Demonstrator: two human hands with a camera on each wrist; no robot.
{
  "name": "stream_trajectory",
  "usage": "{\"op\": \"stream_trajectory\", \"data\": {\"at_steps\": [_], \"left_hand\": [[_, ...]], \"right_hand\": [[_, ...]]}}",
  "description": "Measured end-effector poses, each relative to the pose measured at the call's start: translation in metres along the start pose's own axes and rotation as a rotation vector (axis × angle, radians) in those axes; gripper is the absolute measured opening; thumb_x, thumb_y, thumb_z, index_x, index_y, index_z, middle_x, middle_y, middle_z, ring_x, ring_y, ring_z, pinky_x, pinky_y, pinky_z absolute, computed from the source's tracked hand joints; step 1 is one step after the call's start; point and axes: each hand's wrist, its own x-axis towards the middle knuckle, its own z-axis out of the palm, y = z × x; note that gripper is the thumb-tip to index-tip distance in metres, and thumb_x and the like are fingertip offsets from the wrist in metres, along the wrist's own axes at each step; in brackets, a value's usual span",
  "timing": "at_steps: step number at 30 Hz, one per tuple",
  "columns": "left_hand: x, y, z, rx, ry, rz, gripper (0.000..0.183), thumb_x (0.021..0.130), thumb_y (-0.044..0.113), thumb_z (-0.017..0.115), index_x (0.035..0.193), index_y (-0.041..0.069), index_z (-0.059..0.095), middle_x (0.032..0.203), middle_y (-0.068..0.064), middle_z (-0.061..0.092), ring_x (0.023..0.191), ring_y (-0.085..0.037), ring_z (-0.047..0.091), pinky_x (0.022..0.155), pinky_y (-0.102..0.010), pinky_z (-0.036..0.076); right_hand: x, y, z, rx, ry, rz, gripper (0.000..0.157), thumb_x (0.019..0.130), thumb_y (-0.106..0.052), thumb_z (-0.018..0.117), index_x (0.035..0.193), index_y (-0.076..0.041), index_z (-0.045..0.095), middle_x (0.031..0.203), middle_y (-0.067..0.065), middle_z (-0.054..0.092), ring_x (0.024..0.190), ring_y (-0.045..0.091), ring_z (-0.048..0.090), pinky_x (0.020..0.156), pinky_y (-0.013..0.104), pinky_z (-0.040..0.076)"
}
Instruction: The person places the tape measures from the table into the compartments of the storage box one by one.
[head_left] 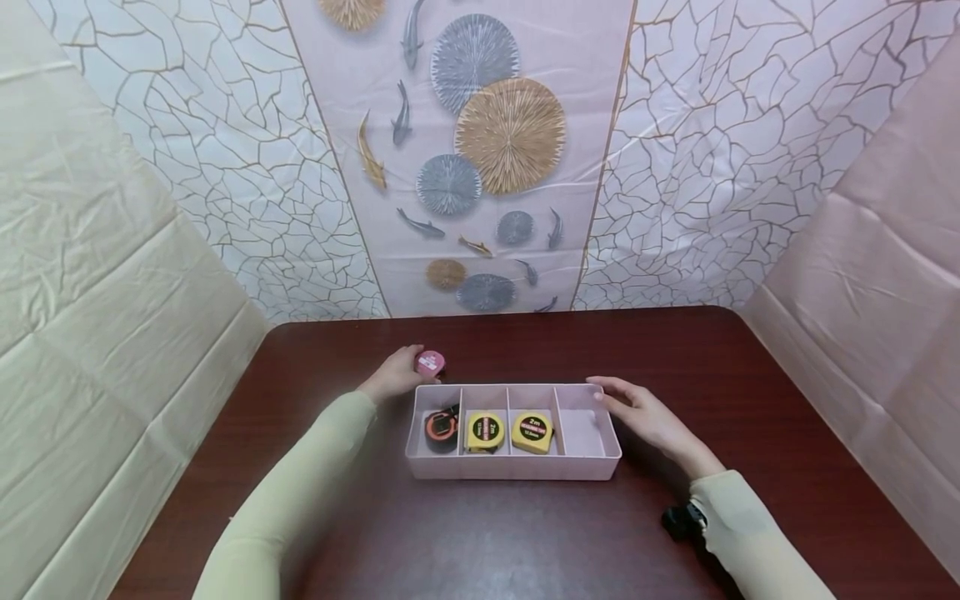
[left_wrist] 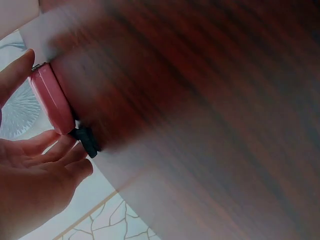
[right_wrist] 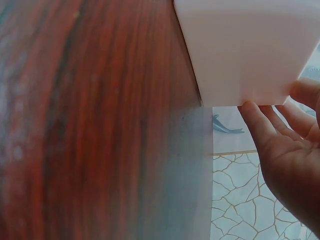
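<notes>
My left hand (head_left: 398,372) holds a pink tape measure (head_left: 431,363) between thumb and fingers, behind the box's far left corner. In the left wrist view, the pink tape measure (left_wrist: 51,99) stands on edge with a black piece at one end. My right hand (head_left: 648,417) grips the far right corner of a pale pink divided box (head_left: 513,468). The right wrist view shows the thumb at the rim and the fingers (right_wrist: 256,117) against the box's end. From left, the box holds a black-and-orange tape measure (head_left: 442,431) and two yellow tape measures (head_left: 485,432), one per compartment.
The rightmost compartment (head_left: 583,422) shows its bare floor. Dark red-brown wooden table (head_left: 480,533) lies under everything. Patterned cloth (head_left: 487,250) hangs behind the table, with plain cloth walls on both sides. A black device (head_left: 681,522) sits by the right wrist.
</notes>
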Motion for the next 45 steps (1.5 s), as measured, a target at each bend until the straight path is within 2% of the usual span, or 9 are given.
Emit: {"op": "stream_trajectory", "data": {"at_steps": [14, 24, 35, 45], "left_hand": [[0.001, -0.004, 0.001, 0.014, 0.025, 0.017, 0.078, 0.080, 0.032, 0.083, 0.136, -0.014, 0.052, 0.125, -0.028, 0.061, 0.116, -0.039, 0.058, 0.103, -0.049, 0.045], [-0.001, -0.007, 0.001, -0.002, 0.025, 0.016, 0.070, 0.082, 0.020, 0.081, 0.137, -0.013, 0.052, 0.130, -0.029, 0.060, 0.119, -0.040, 0.058, 0.105, -0.049, 0.044], [-0.005, 0.002, -0.003, -0.045, 0.011, -0.036, 0.058, 0.083, 0.004, 0.074, 0.136, -0.010, 0.055, 0.128, -0.027, 0.062, 0.114, -0.035, 0.061, 0.102, -0.046, 0.047], [-0.009, 0.007, -0.005, -0.027, 0.013, -0.009, 0.056, 0.080, -0.002, 0.069, 0.134, -0.012, 0.056, 0.125, -0.028, 0.063, 0.110, -0.035, 0.062, 0.100, -0.047, 0.048]], "right_hand": [[0.000, 0.002, 0.000, 0.005, 0.007, -0.008, 0.049, 0.103, -0.034, 0.059, 0.142, -0.005, 0.055, 0.144, 0.019, 0.054, 0.139, 0.038, 0.041, 0.112, 0.061, 0.029], [0.001, 0.000, 0.001, 0.015, 0.003, 0.000, 0.049, 0.103, -0.033, 0.059, 0.143, -0.005, 0.055, 0.144, 0.019, 0.053, 0.139, 0.038, 0.040, 0.113, 0.061, 0.028], [-0.001, 0.000, 0.000, 0.007, 0.006, 0.005, 0.047, 0.103, -0.031, 0.059, 0.143, -0.006, 0.055, 0.145, 0.020, 0.053, 0.139, 0.039, 0.040, 0.112, 0.062, 0.028], [-0.001, 0.001, 0.000, 0.012, 0.002, 0.006, 0.047, 0.104, -0.029, 0.058, 0.144, -0.006, 0.054, 0.145, 0.020, 0.052, 0.139, 0.039, 0.040, 0.112, 0.063, 0.028]]}}
